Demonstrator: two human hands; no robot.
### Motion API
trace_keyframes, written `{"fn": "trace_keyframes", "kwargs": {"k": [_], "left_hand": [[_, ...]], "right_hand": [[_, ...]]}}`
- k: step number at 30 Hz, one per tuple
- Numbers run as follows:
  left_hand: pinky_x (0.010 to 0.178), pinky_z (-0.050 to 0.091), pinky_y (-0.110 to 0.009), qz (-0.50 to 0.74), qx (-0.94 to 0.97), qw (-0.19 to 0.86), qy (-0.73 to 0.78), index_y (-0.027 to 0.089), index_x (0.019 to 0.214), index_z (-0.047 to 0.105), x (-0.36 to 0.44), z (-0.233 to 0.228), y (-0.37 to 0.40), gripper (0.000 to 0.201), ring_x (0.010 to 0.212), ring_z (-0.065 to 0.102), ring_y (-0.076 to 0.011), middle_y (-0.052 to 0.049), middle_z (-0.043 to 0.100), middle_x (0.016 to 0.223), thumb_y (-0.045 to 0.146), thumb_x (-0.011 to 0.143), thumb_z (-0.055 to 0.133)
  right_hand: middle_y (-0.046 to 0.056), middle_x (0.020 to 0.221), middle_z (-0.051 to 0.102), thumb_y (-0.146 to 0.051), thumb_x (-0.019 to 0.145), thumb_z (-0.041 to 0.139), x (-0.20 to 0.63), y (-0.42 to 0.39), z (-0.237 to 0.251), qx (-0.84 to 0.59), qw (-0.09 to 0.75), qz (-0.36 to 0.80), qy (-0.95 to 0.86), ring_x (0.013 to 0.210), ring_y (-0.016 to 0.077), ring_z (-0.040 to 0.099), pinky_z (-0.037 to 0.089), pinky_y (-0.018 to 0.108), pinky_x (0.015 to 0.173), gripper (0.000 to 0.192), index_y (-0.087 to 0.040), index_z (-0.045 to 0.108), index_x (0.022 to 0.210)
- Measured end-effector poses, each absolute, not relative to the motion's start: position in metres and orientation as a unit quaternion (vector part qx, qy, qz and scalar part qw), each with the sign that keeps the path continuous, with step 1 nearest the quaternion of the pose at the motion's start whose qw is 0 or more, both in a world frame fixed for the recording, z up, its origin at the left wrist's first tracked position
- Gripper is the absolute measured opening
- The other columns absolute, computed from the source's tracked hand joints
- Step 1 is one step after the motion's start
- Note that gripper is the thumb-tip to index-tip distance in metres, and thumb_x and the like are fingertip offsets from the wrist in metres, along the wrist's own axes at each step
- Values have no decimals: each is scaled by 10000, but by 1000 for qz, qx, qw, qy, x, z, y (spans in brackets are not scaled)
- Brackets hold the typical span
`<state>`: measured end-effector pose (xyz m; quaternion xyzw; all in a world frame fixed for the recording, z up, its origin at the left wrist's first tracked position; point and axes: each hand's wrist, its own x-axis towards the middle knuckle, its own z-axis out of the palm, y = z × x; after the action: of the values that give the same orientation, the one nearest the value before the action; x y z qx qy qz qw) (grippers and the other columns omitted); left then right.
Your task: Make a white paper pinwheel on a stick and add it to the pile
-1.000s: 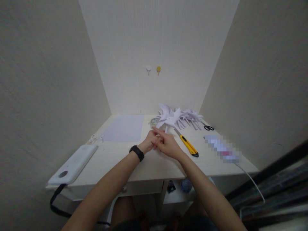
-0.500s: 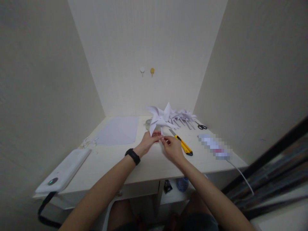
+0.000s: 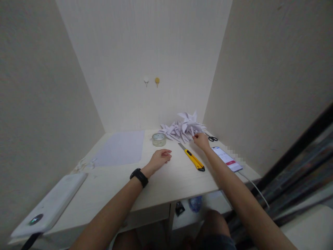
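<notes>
At the far right corner of the desk [image 3: 166,180] the right hand [image 3: 201,140] is stretched out with its fingers pinched around the stem of a white paper pinwheel [image 3: 189,122], whose head stands on top of the pile of paper pinwheels [image 3: 174,130] lying against the back wall; whether the pinwheel rests on the pile or hangs just above it cannot be told from this view. The left hand [image 3: 159,158] lies on the desk near the middle, palm down, fingers loosely curled and holding nothing, a black wristband [image 3: 139,177] on its wrist. Judging by the pile, a good number of pinwheels are made, and the one in the right hand looks finished too. A flat sheet of white paper [image 3: 121,148] lies uncut toward the back left, so there appears to be material left for more. The roll of clear tape [image 3: 159,139] stands just left of the pile, the yellow utility knife [image 3: 191,159] lies between the two hands, the black scissors [image 3: 212,138] sit by the right wall, and a phone [image 3: 227,158] with a cable lies along the right edge; a white power bank [image 3: 49,205] sits at the near left corner
</notes>
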<state>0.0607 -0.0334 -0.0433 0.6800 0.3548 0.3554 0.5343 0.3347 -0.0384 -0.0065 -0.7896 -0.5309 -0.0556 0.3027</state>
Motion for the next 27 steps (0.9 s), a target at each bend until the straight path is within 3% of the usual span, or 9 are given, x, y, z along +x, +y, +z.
{"fn": "trace_keyframes", "kwargs": {"k": [4,15,27], "left_hand": [[576,471,-219,344,692,525,358,94,1024,689,60,-42,-33,265,653,627,-116,-61,698,788,139,763,679],[581,479,-220,324,706,513,364,94,987,705,62,-41,-35,216,635,621,-111,-68,708,798,110,782,638],[582,481,-226,324,713,501,369,112,961,720,60,-40,-36,199,634,622,-120,-60,704,768,146,774,661]], "right_hand": [[135,866,767,-241,870,577,352,-18,-15,-798,277,-41,-534,890,255,698,460,282,762,239,-133,785,912],[157,1007,753,-297,868,590,369,1,-40,-803,245,-37,-542,978,276,670,467,318,848,252,-149,777,950],[133,852,744,-374,865,620,370,-6,-32,-806,255,-58,-531,872,269,677,467,333,781,266,-152,765,847]]}}
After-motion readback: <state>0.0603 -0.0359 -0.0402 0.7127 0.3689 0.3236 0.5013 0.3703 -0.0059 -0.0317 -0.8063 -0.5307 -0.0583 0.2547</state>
